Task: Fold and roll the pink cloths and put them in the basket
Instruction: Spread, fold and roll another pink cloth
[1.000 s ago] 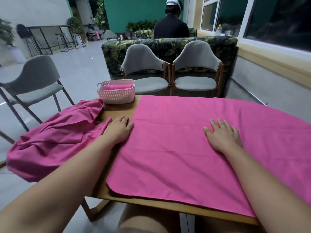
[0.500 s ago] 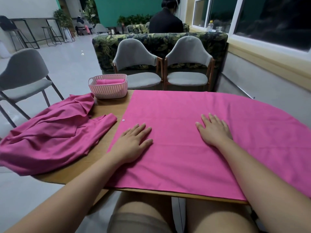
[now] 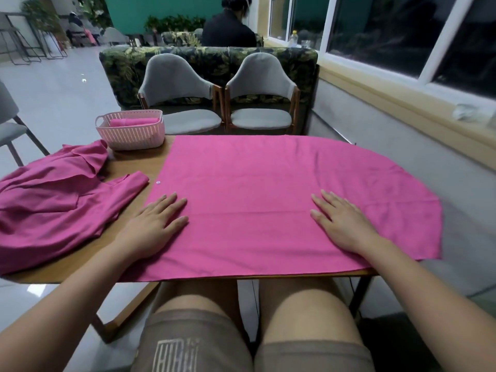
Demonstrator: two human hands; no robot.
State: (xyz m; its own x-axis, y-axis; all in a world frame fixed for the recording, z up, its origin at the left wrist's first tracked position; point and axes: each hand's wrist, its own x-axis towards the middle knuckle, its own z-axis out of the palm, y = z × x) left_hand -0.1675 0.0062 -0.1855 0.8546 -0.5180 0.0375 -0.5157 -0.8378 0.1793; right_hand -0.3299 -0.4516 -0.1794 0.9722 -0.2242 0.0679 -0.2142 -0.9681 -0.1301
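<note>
A large pink cloth [image 3: 257, 194] lies spread flat over most of the wooden table [image 3: 139, 162], its right end hanging past the table's edge. My left hand [image 3: 155, 224] rests flat on its near left part, fingers straight. My right hand [image 3: 341, 221] presses flat on its near right part. A heap of crumpled pink cloths [image 3: 59, 200] lies at the table's left end. At the far left corner stands a pale pink perforated basket [image 3: 131, 135] holding a rolled pink cloth [image 3: 134, 121].
Two grey chairs [image 3: 220, 103] face the table's far side, with a leaf-patterned sofa behind them. Another grey chair [image 3: 8, 124] stands at the left. A wall with windows runs along the right. A person sits with their back turned beyond the sofa.
My left hand has moved from the cloth's left edge onto the cloth and then a little toward me. My right hand stays flat on the cloth. The camera has tilted down.
</note>
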